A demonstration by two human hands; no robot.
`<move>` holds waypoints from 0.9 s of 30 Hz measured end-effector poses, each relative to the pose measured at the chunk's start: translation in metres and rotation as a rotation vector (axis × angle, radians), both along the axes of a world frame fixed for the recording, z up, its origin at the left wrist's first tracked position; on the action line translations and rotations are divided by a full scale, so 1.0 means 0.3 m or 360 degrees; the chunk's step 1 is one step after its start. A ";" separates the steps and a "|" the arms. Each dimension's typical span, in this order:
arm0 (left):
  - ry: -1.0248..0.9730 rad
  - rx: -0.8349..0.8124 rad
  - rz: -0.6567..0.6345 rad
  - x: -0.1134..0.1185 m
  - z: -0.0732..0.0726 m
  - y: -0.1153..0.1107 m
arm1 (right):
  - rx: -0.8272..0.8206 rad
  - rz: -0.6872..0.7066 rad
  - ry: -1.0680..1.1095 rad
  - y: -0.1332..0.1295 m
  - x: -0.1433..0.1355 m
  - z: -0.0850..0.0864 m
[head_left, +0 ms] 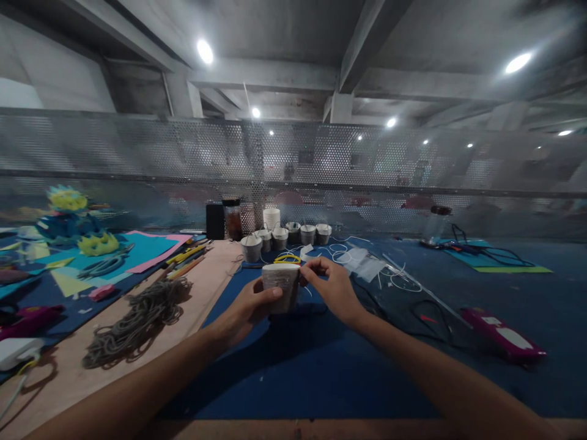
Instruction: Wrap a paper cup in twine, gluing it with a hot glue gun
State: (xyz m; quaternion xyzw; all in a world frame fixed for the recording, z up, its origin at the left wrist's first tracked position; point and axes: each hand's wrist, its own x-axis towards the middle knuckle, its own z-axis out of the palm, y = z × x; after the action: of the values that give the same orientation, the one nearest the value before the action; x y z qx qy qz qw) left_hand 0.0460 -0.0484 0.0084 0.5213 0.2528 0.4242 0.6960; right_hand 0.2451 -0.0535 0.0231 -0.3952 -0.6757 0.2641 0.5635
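Note:
A paper cup (285, 286) with a grey outer wrap and a white rim is held upright over the blue table covering. Around its left side close the fingers of my left hand (251, 305), the thumb lying across the front. At the cup's right edge, just below the rim, my right hand (331, 286) pinches with thumb and forefinger; whatever is between those fingertips is too small to make out. Behind the cup lies a yellow-handled tool (287, 260). Several similar grey-wrapped cups (251, 249) stand farther back.
Grey cord (137, 321) lies bundled at left, near scissors (105, 263) and coloured paper (156, 247). White cups (271, 218) are stacked beside a dark jar (233, 220). White wire and plastic wrap (364, 263) lie right of centre; a magenta device (502, 335) rests far right. Perforated metal panels (183, 146) bound the back.

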 end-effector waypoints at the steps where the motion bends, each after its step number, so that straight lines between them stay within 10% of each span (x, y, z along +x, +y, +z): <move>1: -0.0010 0.0001 -0.0007 -0.001 0.001 -0.001 | -0.0002 -0.0002 -0.0004 0.001 0.001 0.000; 16: -0.0112 0.0004 -0.0069 -0.012 -0.009 0.018 | -0.0048 0.0048 -0.0003 -0.009 0.003 0.001; 21: -0.0169 0.0096 -0.0149 -0.010 0.007 0.010 | 0.0212 0.0233 -0.0350 -0.063 -0.004 0.023; 27: -0.0236 -0.0082 -0.0050 -0.037 -0.007 0.036 | 0.0336 -0.0073 -0.0852 -0.023 0.015 -0.003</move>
State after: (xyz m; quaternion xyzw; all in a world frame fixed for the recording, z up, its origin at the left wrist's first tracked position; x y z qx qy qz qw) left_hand 0.0350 -0.0376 0.0064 0.4744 0.2032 0.4439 0.7325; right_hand 0.2497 -0.0604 0.0220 -0.4053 -0.8149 0.0657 0.4090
